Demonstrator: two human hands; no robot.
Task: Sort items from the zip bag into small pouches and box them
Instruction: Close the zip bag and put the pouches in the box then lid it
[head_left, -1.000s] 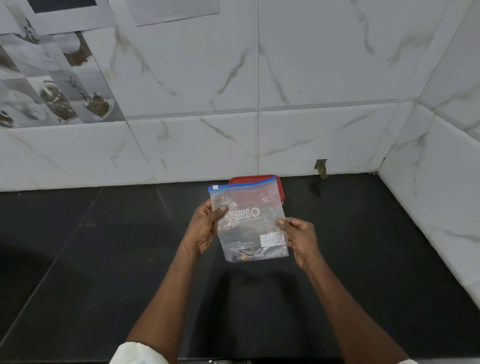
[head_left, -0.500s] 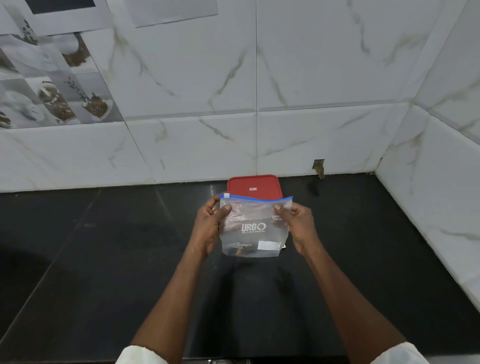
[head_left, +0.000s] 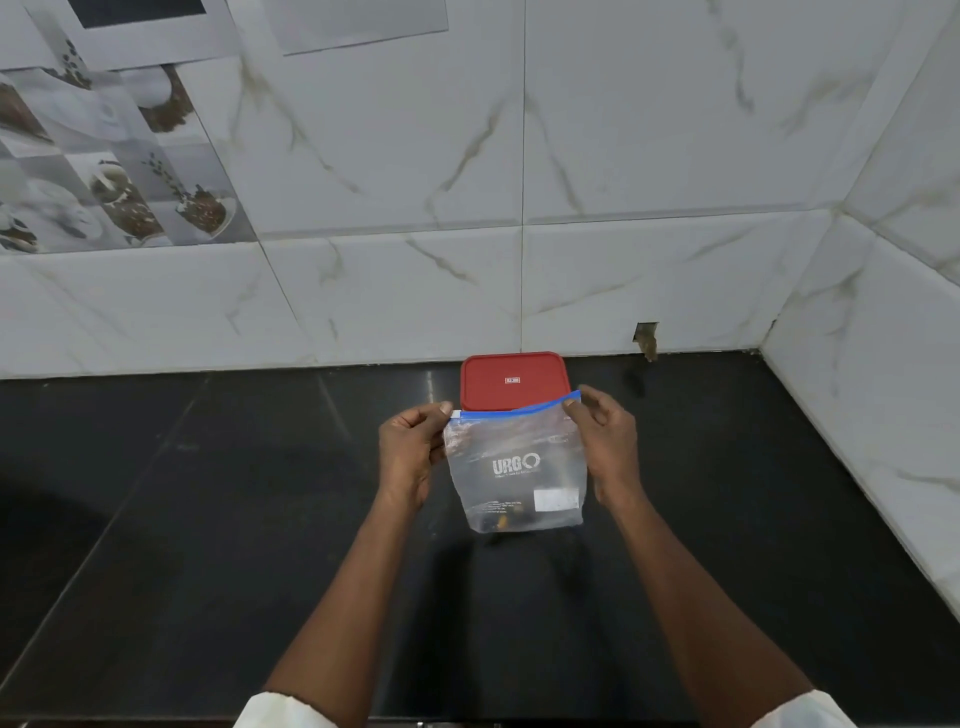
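A black, glossy stone counter (head_left: 208, 519) is seen running up to the white tiled wall and closed off by a tiled side wall on the right. A box with a red lid (head_left: 513, 380) is set directly on it, close to the back wall, just beyond the two-handed grip. Faint seam lines are seen crossing the dark surface.

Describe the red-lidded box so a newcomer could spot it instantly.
Start at the black countertop where it meets the white marble-tile wall. Against that wall, just beyond the clear zip bag held up by both hands, sits the box. Its flat red lid with rounded corners and a small centre label is the only red thing in view.
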